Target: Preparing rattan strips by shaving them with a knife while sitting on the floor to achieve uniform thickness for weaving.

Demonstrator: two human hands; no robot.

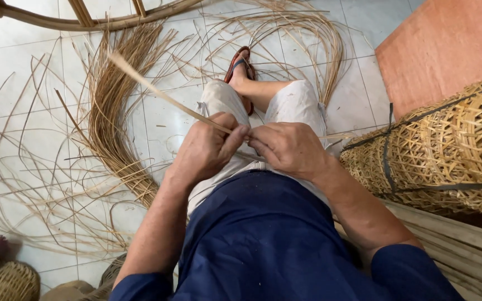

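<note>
Head view, both hands [249,147] pinching pale cane strip [163,95], woven roll [447,156] right

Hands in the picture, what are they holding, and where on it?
Both the left hand and right hand pinch one thin cane strip at its near end.

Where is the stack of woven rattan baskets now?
In the head view, the stack of woven rattan baskets lies at the right, beside the person's right hand.
</note>
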